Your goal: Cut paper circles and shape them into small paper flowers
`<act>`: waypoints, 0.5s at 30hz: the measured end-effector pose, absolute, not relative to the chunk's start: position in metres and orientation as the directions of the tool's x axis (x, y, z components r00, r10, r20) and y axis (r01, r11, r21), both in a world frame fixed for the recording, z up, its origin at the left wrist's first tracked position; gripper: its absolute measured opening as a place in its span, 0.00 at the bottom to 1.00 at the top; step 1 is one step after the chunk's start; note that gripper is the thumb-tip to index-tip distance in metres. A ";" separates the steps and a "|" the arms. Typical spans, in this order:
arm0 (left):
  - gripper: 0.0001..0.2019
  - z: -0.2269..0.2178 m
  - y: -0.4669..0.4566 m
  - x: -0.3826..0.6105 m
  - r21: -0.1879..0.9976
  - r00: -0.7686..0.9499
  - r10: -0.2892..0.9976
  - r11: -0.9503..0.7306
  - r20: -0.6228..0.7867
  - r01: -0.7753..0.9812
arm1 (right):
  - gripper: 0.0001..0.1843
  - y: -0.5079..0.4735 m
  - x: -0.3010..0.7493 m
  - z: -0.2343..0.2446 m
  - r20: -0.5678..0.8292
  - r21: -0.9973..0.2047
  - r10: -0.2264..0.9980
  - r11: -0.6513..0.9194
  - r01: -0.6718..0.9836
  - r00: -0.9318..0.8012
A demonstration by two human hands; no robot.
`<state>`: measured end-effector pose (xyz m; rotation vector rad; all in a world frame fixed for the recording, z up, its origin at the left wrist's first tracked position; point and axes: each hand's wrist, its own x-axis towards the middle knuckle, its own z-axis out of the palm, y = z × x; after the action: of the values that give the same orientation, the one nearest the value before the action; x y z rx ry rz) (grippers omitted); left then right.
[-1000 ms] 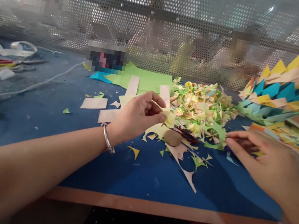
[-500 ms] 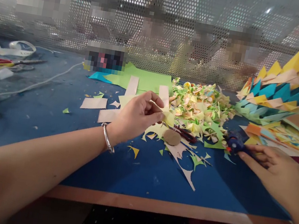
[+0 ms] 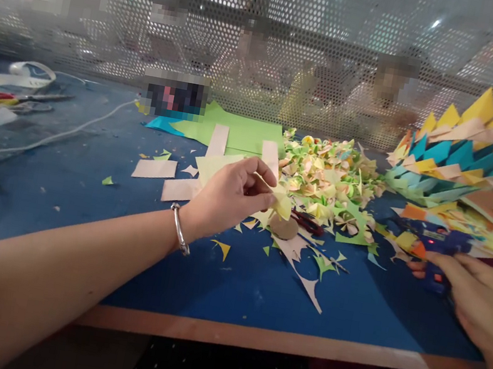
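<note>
Over the middle of the table, my left hand (image 3: 232, 195) pinches a pale yellow paper piece (image 3: 283, 204) between thumb and fingers. Just below that piece lies a round brown cardboard disc (image 3: 284, 227), beside dark red-handled scissors (image 3: 309, 223). On the right, my right hand (image 3: 487, 294) is closed on the handle of a blue glue gun (image 3: 449, 238), which shows a small red light. The gun's front end points left. A heap of small folded paper flowers (image 3: 331, 174) lies beyond my left hand.
Green paper sheets (image 3: 251, 131) and beige paper strips (image 3: 219, 139) lie behind my left hand. A layered, spiked paper piece (image 3: 467, 147) stands at the back right. Paper scraps (image 3: 304, 277) are scattered in front. A white cable (image 3: 60, 132) crosses the left side, and a perforated metal screen (image 3: 273, 56) borders the back.
My right hand has shifted right and turned the glue gun, which is now gripped by its handle with its side in view. My left hand has moved slightly right with the yellow paper.
</note>
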<state>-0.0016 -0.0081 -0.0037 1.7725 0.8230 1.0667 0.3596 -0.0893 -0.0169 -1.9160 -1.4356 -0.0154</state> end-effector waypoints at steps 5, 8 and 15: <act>0.09 -0.004 -0.011 0.000 0.934 0.437 0.857 -0.346 0.274 0.093 | 0.15 -0.090 0.334 -0.002 0.144 -0.767 0.738 -0.337 0.546 0.659; 0.09 -0.003 -0.013 0.002 0.938 0.447 0.857 -0.331 0.256 0.098 | 0.16 -0.099 0.327 0.000 0.239 -0.676 0.757 -0.320 0.663 0.609; 0.09 -0.002 -0.016 0.002 0.919 0.421 0.862 -0.370 0.284 0.137 | 0.21 -0.126 0.288 -0.012 0.485 -0.417 0.859 0.060 0.907 0.166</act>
<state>0.0023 -0.0162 -0.0018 1.7839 0.8629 1.0200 0.2880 -0.1259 -0.0120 -1.7838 -1.6801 -0.0930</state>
